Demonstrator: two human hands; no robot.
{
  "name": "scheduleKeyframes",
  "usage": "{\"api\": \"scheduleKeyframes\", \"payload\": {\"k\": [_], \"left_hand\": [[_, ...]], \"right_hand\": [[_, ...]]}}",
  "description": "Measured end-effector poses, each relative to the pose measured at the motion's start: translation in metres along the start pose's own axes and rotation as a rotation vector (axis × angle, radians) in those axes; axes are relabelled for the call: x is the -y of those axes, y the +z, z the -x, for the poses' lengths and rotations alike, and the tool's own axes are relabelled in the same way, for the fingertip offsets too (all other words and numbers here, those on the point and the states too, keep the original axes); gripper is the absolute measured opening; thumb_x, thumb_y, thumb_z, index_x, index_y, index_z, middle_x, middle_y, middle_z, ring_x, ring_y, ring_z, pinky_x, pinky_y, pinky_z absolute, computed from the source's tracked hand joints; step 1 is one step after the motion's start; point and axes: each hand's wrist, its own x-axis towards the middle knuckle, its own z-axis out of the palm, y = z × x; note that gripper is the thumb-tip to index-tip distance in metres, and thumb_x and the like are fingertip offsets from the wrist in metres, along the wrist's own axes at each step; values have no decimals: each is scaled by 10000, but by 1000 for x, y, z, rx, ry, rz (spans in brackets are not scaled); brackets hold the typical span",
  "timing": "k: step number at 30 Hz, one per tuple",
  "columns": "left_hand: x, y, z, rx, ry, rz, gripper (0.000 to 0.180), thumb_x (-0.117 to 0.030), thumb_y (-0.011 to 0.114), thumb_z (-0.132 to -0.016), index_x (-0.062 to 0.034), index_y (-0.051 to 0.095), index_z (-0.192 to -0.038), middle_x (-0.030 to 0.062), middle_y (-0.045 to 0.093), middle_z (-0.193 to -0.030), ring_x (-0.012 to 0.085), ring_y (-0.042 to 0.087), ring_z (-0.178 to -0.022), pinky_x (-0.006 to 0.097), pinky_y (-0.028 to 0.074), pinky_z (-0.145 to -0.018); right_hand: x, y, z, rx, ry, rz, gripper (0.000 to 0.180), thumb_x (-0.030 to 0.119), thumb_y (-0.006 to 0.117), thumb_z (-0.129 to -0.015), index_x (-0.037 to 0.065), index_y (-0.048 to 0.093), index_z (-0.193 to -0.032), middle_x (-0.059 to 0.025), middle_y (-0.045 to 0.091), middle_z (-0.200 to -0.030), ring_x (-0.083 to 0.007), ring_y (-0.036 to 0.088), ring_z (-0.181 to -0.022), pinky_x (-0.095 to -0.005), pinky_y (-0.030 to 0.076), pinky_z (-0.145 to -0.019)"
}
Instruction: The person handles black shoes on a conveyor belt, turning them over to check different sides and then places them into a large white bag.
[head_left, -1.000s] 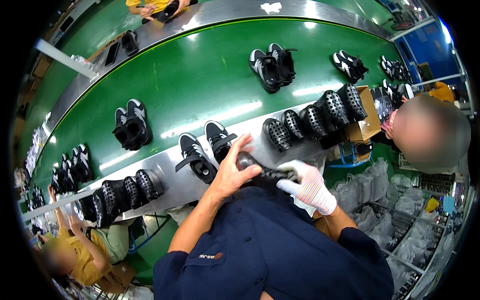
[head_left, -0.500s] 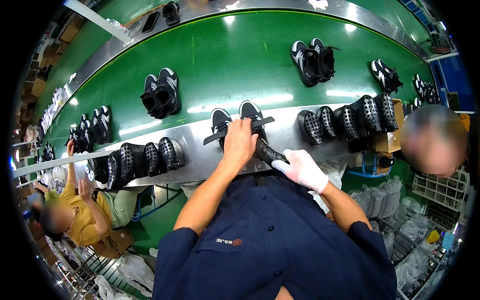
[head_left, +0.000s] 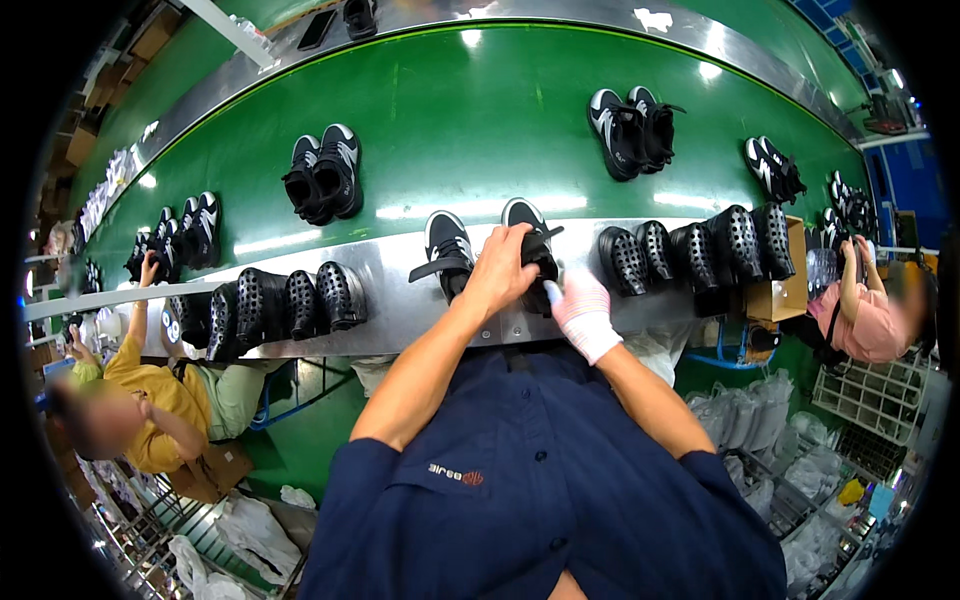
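A pair of black-and-grey sneakers stands on the metal table edge before me, toes pointing away. The left sneaker [head_left: 447, 243] has its strap sticking out sideways. My bare left hand [head_left: 503, 268] grips the upper of the right sneaker [head_left: 524, 212] around its tongue and strap, with the fingers bent over it. At that sneaker's heel is my right hand [head_left: 582, 308] in a white glove with blue fingertips, its thumb and fingers closed on the back of the opening. Dark material fills the opening; whether a shoe form sits inside I cannot tell.
Black dimpled shoe forms [head_left: 340, 297] stand in a row at left, more forms [head_left: 692, 255] at right beside a cardboard box [head_left: 778, 290]. Sneaker pairs [head_left: 325, 175] rest on the green conveyor belt [head_left: 470, 120]. Co-workers sit at left [head_left: 160, 400] and right [head_left: 868, 320].
My right hand has come left and up to the right sneaker's heel; the black dimpled form it held no longer shows clearly. My left hand has shifted slightly right along the sneaker.
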Motion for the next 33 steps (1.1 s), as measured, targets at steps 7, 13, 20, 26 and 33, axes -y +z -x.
{"api": "scheduleKeyframes", "payload": {"k": [7, 13, 20, 26, 33], "left_hand": [[2, 45, 13, -119, -370, 6, 836, -63, 738, -801, 34, 317, -1517, 321, 702, -859, 492, 705, -870, 535, 570, -834], [-12, 40, 38, -99, -342, -12, 530, -174, 733, -873, 49, 515, -1301, 298, 715, -959, 474, 706, -890, 524, 571, -791], [16, -18, 113, -359, -637, -200, 690, -394, 714, -909, 46, 514, -1401, 287, 607, -1187, 460, 605, -1104, 511, 515, -932], [38, 5, 82, -334, -395, -68, 538, -137, 676, -875, 34, 555, -1370, 273, 599, -1113, 490, 608, -1036, 523, 516, -927], [48, -128, 200, -931, -665, -576, 398, -259, 729, -932, 3, 620, -1211, 179, 595, -1008, 365, 602, -954, 482, 513, -818]], "right_hand": [[-18, 31, -28, 16, 34, 82, 366, 245, 748, -847, -7, 653, -1095, -248, 707, -969, -438, 689, -925, -499, 556, -833], [-29, 40, -41, -42, -7, 140, 201, 228, 695, -820, 34, 719, -871, -230, 713, -907, -410, 704, -862, -513, 561, -803], [-19, 34, -43, 45, -18, 205, 211, 235, 710, -829, 48, 715, -926, -224, 729, -902, -420, 709, -887, -507, 566, -812], [9, 29, -39, 232, 78, 222, 444, 427, 695, -883, -8, 718, -970, -273, 724, -946, -446, 706, -947, -533, 548, -858], [36, -46, 10, 309, -45, -109, 338, 325, 764, -915, 4, 712, -1008, -217, 737, -838, -371, 737, -790, -427, 564, -725]]}}
